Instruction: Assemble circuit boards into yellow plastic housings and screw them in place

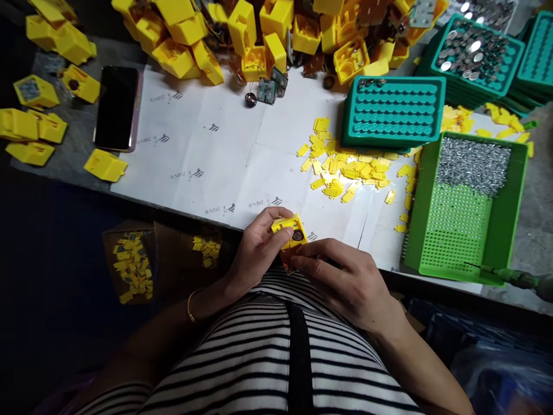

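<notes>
A yellow plastic housing with a dark round part inside is held in my left hand, close to my body at the table's front edge. The thumb lies over its open side. My right hand pinches a small reddish-brown board at the lower edge of the housing. Small yellow plates lie scattered on the white sheet beyond my right hand. Yellow housings are heaped at the back with a few circuit boards among them.
A teal tray stack stands right of centre, with a teal tray of round metal parts behind it. The green basket holds screws; a screwdriver tip reaches over it. A phone lies left. Below the edge is a box.
</notes>
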A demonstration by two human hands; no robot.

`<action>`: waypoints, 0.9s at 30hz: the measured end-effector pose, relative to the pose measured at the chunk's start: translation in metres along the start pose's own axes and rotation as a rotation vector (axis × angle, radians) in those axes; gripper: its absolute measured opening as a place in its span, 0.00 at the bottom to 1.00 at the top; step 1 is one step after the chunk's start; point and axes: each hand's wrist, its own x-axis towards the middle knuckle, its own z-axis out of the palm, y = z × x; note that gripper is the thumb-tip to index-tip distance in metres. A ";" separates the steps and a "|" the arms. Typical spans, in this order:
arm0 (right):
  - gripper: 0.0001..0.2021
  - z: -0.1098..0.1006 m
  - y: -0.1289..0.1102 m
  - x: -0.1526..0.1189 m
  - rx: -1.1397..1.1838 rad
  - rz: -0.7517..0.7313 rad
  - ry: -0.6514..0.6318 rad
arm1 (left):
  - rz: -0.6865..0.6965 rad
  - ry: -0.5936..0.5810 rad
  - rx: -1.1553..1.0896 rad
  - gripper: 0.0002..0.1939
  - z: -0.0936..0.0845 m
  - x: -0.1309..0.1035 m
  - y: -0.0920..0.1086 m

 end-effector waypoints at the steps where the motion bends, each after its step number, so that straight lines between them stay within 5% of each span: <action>1: 0.12 -0.001 -0.002 0.000 0.002 -0.008 0.009 | 0.000 -0.001 -0.004 0.09 0.000 0.000 0.000; 27: 0.13 0.000 -0.001 -0.004 0.032 0.077 0.058 | -0.229 -0.033 -0.198 0.16 -0.001 -0.007 0.012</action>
